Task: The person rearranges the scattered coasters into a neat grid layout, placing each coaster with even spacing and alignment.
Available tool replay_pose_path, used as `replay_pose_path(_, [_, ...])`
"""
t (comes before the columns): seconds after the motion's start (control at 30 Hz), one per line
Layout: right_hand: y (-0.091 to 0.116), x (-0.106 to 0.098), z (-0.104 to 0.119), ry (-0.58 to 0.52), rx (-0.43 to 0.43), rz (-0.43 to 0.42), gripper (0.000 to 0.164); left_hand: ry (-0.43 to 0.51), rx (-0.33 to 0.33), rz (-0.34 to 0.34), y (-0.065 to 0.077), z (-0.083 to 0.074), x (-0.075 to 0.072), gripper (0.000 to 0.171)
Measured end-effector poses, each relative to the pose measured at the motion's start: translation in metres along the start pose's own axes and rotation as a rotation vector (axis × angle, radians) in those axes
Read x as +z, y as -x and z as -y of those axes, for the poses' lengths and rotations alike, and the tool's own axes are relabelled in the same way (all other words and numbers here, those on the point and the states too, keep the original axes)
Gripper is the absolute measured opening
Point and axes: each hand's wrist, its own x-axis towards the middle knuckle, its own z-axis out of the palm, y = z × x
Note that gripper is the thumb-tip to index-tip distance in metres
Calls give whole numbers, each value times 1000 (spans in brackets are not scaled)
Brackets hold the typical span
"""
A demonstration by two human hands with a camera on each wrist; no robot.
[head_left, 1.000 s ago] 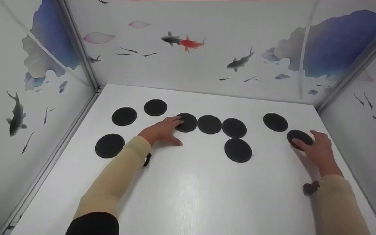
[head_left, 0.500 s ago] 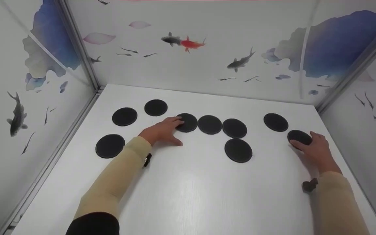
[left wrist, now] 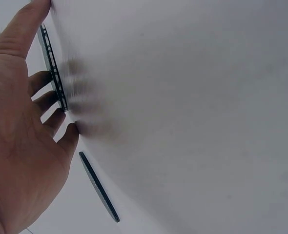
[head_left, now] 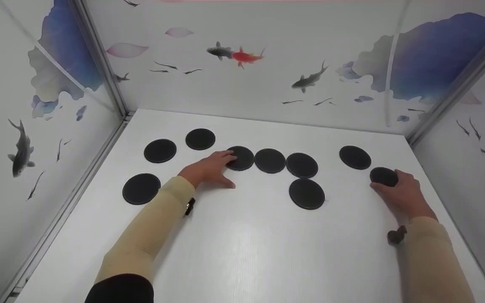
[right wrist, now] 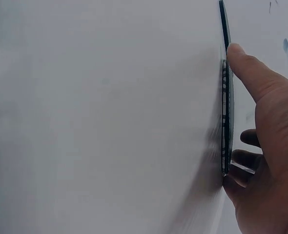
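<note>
Several thin, round black discs lie flat on a white table in the head view. My left hand (head_left: pixel 208 169) rests its fingertips on the top of one disc (head_left: pixel 242 159), with the thumb spread out toward the table. In the left wrist view, the fingers (left wrist: pixel 45 103) reach that disc, seen edge-on with slots in its side. At the far right, my right hand (head_left: pixel 406 194) spans another disc (head_left: pixel 383 176); its thumb lies at the disc's left edge and its fingers at the right. The right wrist view shows the thumb (right wrist: pixel 251 70) by one end of the disc (right wrist: pixel 225 122).
Left of my left hand lie three discs, one of them (head_left: pixel 141 189) near the forearm. Two discs (head_left: pixel 270 160) continue the middle row, and another (head_left: pixel 307 193) sits below its right end. One more disc (head_left: pixel 355 157) adjoins the right-hand one. Printed walls (head_left: pixel 242 92) enclose the table (head_left: pixel 242 252).
My right hand has shifted slightly left and away from me; its thumb has slid from the top of the disc to its left edge. The left hand has stayed still.
</note>
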Motion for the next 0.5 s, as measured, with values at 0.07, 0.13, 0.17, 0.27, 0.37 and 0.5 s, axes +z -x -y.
replay_pose_path(0.07, [0, 0, 0, 1, -13, 1, 117, -4, 5, 0, 0, 0, 0, 108])
replay_pose_path(0.13, [-1, -1, -1, 8, -29, 4, 112, 5, 6, 0, 1, 0, -1, 108])
replay_pose_path(0.17, [-2, -1, -1, 13, -36, 7, 110, 8, 4, 0, 1, -1, -2, 108])
replay_pose_path(0.27, [-3, -2, 0, 37, -40, 13, 109, 25, -1, 1, 3, -2, -3, 107])
replay_pose_path(0.37, [-4, -2, 0, 63, -36, 13, 108, 29, -1, 3, 4, -3, -4, 106])
replay_pose_path(0.5, [-5, -2, 1, 84, -42, -2, 106, 32, -3, 5, 4, -4, -3, 106])
